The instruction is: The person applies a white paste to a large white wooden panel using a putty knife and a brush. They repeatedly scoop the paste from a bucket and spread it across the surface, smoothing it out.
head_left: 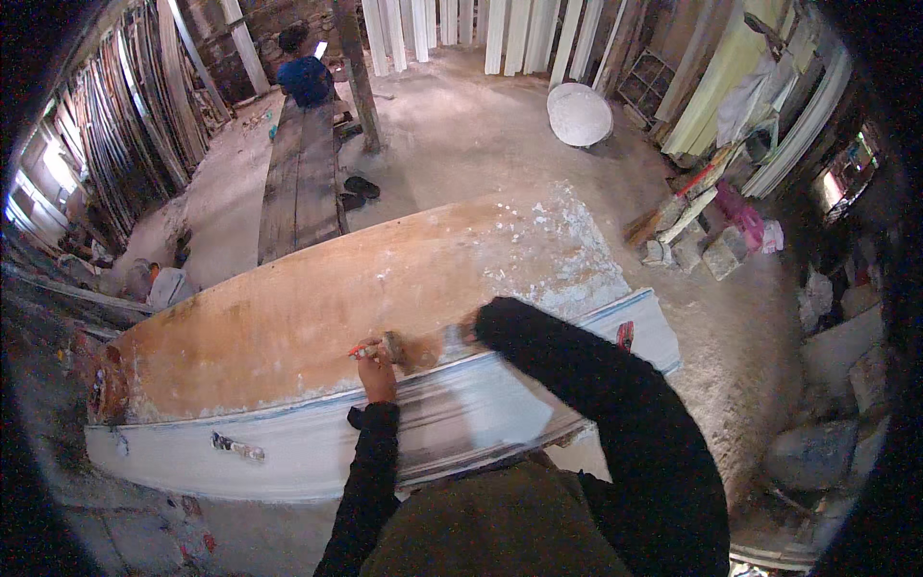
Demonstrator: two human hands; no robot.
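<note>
My left hand (377, 377) is closed round a small brush-like tool (391, 347) with a red-orange end, just above the back edge of a long white moulding (288, 447). The moulding lies along the near side of a worn orange-brown tabletop (317, 288). My right hand (470, 329) is over the tabletop, to the right of the left one. It is blurred and mostly hidden behind its black sleeve, so its fingers do not show. A greyish blurred patch (452, 338) lies beside it; I cannot make out what it is.
A dark, narrow tool (237, 445) lies on the moulding's left part, and a red-and-black object (625, 336) on its right end. Beyond stand a wooden bench (303, 178) with a seated person (306, 81), a post (358, 77), a white round disc (580, 113) and leaning white strips (519, 38).
</note>
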